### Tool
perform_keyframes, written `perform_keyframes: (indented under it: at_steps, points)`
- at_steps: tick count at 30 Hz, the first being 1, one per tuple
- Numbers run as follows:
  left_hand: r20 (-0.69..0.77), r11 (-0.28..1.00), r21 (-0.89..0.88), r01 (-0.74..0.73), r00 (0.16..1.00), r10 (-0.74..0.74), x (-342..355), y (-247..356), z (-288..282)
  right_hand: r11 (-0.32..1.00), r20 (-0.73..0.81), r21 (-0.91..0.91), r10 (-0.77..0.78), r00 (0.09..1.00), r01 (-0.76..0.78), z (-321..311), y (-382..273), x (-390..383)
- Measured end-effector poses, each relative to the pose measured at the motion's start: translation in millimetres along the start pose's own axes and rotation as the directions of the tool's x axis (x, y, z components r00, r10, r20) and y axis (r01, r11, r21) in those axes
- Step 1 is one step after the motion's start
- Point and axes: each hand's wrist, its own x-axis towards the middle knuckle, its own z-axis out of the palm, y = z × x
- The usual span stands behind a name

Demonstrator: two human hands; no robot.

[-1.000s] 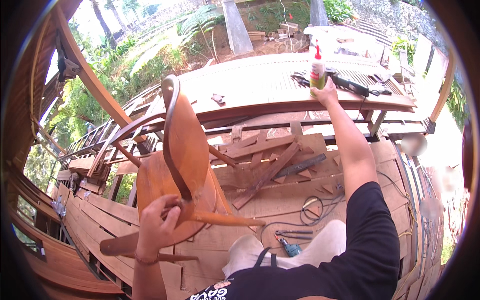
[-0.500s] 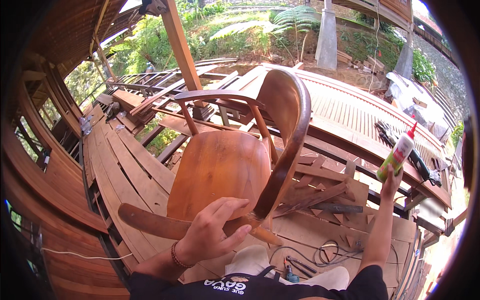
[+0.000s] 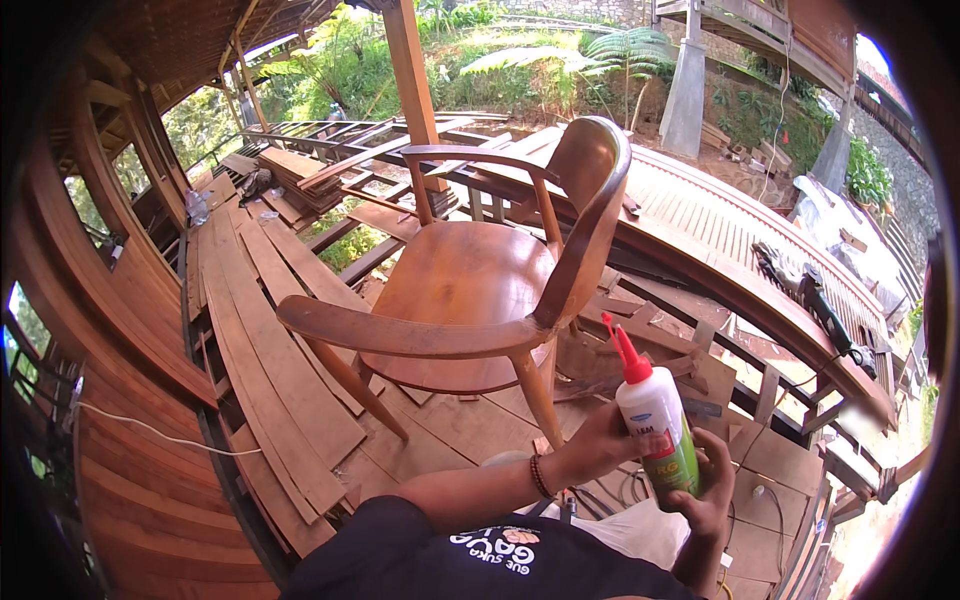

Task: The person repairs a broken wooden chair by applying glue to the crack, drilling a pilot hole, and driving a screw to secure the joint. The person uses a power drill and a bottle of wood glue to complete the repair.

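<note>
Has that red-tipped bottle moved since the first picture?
Yes: the red-tipped bottle has moved away from the slatted wooden platform, toward the person's black shirt.

Item, lower right of the frame: my bottle (image 3: 658, 425), white above, green below, a red patch and small blue oval on its label; its nozzle (image 3: 628, 355) red.
Item, centre: chair (image 3: 455, 290), orange-brown seat, darker brown arms.
Item, bottom edge: my shirt (image 3: 610, 572), black, with white lettering; my trousers (image 3: 645, 530), off-white; my bracelet (image 3: 541, 478), reddish-brown beads.
Item, right: slatted panel (image 3: 715, 225), pale, patterned in narrow parallel stripes; power tool (image 3: 824, 308), blackish.
Item, left: floor planks (image 3: 255, 335), tan; cable (image 3: 165, 433), white.
Item, top: fern (image 3: 628, 48), green; pillar (image 3: 684, 100), grey.
</note>
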Motion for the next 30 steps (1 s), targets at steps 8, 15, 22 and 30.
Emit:
perform_keyframes:
  at_steps: [8,15,22,30]
  points:
    - [0.108,0.932,-0.334,0.144,0.988,-0.114,13.3,51.5,54.8,0.821,-0.245,-0.345,-0.547,0.801,0.455,31.9,-1.9,6.0]
    - [0.175,-0.079,0.984,-0.157,0.840,0.514,31.2,174.0,-50.6,0.643,-0.341,-0.344,-0.765,0.546,0.684,18.2,-37.5,31.5]
    - [0.164,-0.165,0.978,-0.125,0.954,0.250,59.3,175.5,-129.9,0.757,-0.301,-0.142,-0.646,0.701,0.637,38.1,-41.9,54.4]
    - [0.218,-0.041,0.976,-0.216,0.929,0.299,67.0,162.3,-138.5,0.750,-0.208,-0.280,-0.657,0.725,0.599,66.1,-45.4,84.1]
